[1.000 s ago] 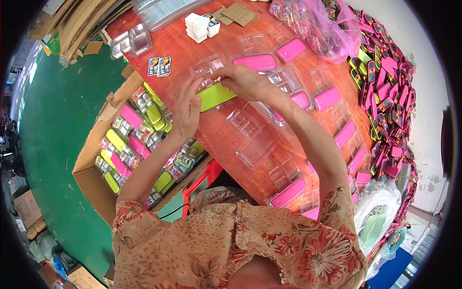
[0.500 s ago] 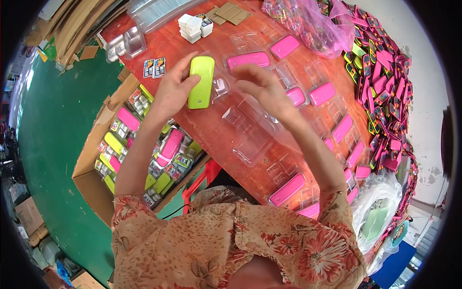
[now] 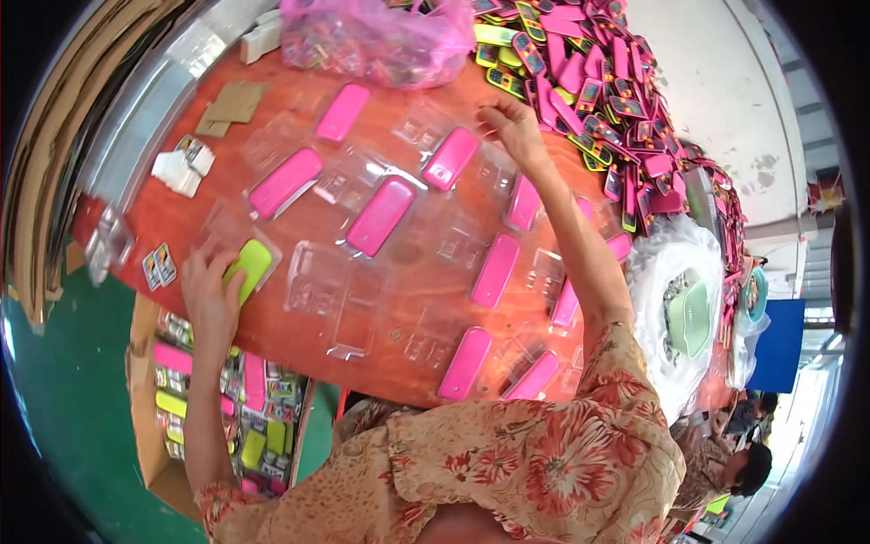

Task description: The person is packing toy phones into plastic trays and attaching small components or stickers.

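Note:
On the left side of the red table, my left hand (image 3: 210, 288) grips a lime-green toy phone (image 3: 253, 270), its plain back turned up. A clear plastic blister tray shows around that phone's edge. My right hand (image 3: 515, 131) is stretched toward the far side, fingers apart and apparently holding nothing, just short of a heap of pink and lime toy phones (image 3: 566, 100). Several pink toy phones (image 3: 381, 216) lie in clear blister trays (image 3: 313, 276) across the table, between my two hands.
Printed cards (image 3: 159, 266) and a white card stack (image 3: 181, 170) lie at the left. A pink plastic bag (image 3: 376, 45) stands at the back. Below the table's left edge is a cardboard box (image 3: 140, 381) of packed phones. A green basket (image 3: 689, 317) sits in white plastic at the right.
The view has turned toward the right. My left hand has lowered the lime-green phone to the table. My right hand has moved away from it, out to the phone heap.

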The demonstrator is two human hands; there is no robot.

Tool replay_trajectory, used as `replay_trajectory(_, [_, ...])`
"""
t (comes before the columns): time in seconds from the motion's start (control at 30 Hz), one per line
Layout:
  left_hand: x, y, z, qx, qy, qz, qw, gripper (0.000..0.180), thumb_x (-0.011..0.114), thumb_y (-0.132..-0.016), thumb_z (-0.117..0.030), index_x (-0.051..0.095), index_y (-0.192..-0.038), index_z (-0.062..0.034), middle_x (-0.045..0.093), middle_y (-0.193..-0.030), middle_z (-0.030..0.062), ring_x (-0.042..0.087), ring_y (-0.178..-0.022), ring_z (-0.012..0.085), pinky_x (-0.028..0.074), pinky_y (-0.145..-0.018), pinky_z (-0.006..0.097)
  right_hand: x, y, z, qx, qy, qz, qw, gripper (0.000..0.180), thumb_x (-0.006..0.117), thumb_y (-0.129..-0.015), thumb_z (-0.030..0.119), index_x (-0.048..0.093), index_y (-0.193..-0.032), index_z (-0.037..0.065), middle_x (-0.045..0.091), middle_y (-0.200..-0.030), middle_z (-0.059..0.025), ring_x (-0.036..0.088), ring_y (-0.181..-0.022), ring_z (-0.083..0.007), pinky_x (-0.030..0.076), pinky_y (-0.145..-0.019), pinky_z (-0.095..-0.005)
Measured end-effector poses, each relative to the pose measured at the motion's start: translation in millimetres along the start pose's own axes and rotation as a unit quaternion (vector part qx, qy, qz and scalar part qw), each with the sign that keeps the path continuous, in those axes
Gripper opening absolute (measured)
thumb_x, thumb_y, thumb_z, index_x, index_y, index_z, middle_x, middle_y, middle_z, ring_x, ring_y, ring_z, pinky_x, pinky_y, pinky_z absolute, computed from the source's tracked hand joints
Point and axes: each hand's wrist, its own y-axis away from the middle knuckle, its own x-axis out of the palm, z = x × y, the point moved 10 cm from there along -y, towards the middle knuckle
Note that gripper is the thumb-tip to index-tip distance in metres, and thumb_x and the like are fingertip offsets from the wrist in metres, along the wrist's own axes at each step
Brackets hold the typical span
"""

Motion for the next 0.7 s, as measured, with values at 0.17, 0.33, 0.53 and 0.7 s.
replay_trajectory(0.17, [-5.2, 18.9, -6.5, 0.047, -0.009, -0.064, 0.997, 0.02, 0.049, -0.074, -0.004, 0.051, -0.094, -0.002, 0.045, -0.094, 0.0151, 0.041, -0.094, 0.0322, 0.033, -0.082, 0.038, -54.9, -38.6, 0.7, -0.193, 0.411, -0.141, 0.88, 0.022, 0.044, -0.074, 0.009, 0.053, -0.092, 0.0, 0.057, -0.081, -0.0161, 0.055, -0.071, -0.0324, 0.045, -0.063, -0.037])
replay_trajectory(0.33, [4.5, 17.5, -7.5, 0.045, -0.05, -0.071, 0.995, 0.023, 0.049, -0.074, -0.005, 0.051, -0.097, -0.0028, 0.047, -0.095, 0.0148, 0.04, -0.098, 0.0328, 0.032, -0.084, 0.041, -48.1, -104.9, -45.3, -0.161, 0.694, -0.097, 0.695, 0.014, 0.042, -0.071, 0.013, 0.053, -0.077, 0.007, 0.059, -0.078, -0.0112, 0.057, -0.07, -0.0287, 0.047, -0.054, -0.0401])
replay_trajectory(0.53, [-2.3, 17.2, -12.4, 0.039, -0.083, -0.118, 0.989, 0.027, 0.05, -0.074, -0.006, 0.052, -0.1, -0.0059, 0.046, -0.102, 0.0138, 0.037, -0.104, 0.0322, 0.028, -0.088, 0.041, -55.4, -111.9, -26.2, -0.221, 0.715, -0.003, 0.664, 0.028, 0.052, -0.07, 0.014, 0.049, -0.094, 0.001, 0.055, -0.072, -0.0134, 0.053, -0.058, -0.0272, 0.042, -0.063, -0.0392])
replay_trajectory(0.7, [-14.7, 23.1, -22.3, 0.041, -0.091, -0.166, 0.981, 0.03, 0.053, -0.073, -0.007, 0.052, -0.103, -0.008, 0.043, -0.107, 0.0136, 0.033, -0.108, 0.0335, 0.025, -0.09, 0.042, -37.7, -57.7, 49.3, -0.307, 0.6, -0.08, 0.735, 0.049, 0.053, -0.069, 0.016, 0.036, -0.111, -0.002, 0.047, -0.099, -0.0215, 0.045, -0.091, -0.0355, 0.037, -0.076, -0.0403])
